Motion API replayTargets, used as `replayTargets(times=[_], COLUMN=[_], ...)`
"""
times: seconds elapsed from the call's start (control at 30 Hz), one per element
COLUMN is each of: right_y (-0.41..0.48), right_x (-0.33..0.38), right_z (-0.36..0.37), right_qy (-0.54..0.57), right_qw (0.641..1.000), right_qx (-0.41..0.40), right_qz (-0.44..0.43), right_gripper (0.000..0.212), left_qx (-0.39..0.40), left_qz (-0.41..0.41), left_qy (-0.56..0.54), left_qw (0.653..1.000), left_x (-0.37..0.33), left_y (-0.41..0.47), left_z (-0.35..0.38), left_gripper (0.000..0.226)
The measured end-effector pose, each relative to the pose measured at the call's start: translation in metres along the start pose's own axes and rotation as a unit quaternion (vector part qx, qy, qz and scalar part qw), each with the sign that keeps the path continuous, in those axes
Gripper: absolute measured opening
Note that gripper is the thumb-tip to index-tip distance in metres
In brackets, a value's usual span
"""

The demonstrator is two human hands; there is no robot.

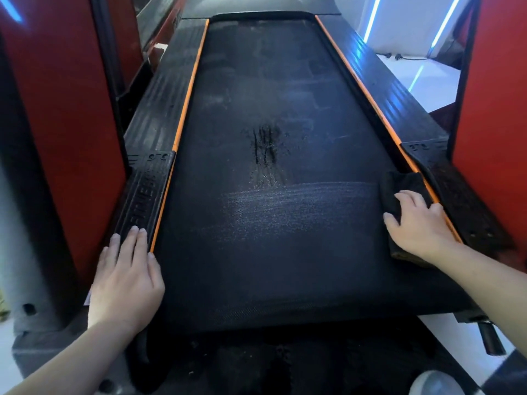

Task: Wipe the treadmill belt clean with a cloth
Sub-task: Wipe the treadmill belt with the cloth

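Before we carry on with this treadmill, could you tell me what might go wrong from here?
The wet patch in the middle of the belt lies beyond the wiped band and could be missed or smeared. The cloth under the right hand sits at the orange strip and might snag at that edge.

Matt textured belt (256, 238), soft cloth (399, 189)
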State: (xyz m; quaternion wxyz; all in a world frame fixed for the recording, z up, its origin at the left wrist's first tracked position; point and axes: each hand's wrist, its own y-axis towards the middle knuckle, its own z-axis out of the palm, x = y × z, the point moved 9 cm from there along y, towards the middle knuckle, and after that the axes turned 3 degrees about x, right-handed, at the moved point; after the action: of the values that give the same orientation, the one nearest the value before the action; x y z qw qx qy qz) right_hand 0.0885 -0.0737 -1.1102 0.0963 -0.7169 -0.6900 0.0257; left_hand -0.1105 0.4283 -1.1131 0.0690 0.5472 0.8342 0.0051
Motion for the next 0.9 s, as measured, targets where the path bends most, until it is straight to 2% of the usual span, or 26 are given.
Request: replayTargets(times=[0.17, 0.27, 0.33, 0.43, 0.53, 0.9], right_y=[0.003, 0.002, 0.006, 0.009, 0.008, 0.0], right_x=[0.018, 0.049, 0.068, 0.074, 0.071, 0.07], right_z=[-0.015, -0.016, -0.006, 0.009, 0.014, 0.019], right_qy=[0.067, 0.104, 0.087, 0.019, -0.052, -0.065], right_qw=[0.995, 0.984, 0.982, 0.987, 0.983, 0.984], right_qx=[-0.052, -0.091, -0.09, -0.101, -0.127, -0.119], right_qz=[-0.05, -0.114, -0.138, -0.121, -0.124, -0.118], right_gripper=[0.049, 0.046, 0.045, 0.05, 0.056, 0.057], left_qx=[-0.017, -0.031, -0.018, 0.04, 0.066, 0.072], left_qz=[-0.017, 0.054, 0.077, 0.054, 0.052, 0.046], left_qy=[-0.038, -0.025, -0.06, -0.109, -0.067, -0.039], left_qw=[0.999, 0.998, 0.995, 0.992, 0.994, 0.996], left_x=[-0.014, -0.054, -0.079, -0.098, -0.103, -0.1], left_y=[0.015, 0.035, 0.051, 0.066, 0.06, 0.049], left_z=[-0.012, -0.009, 0.001, 0.031, 0.056, 0.061], left_gripper=[0.068, 0.068, 0.067, 0.063, 0.063, 0.065])
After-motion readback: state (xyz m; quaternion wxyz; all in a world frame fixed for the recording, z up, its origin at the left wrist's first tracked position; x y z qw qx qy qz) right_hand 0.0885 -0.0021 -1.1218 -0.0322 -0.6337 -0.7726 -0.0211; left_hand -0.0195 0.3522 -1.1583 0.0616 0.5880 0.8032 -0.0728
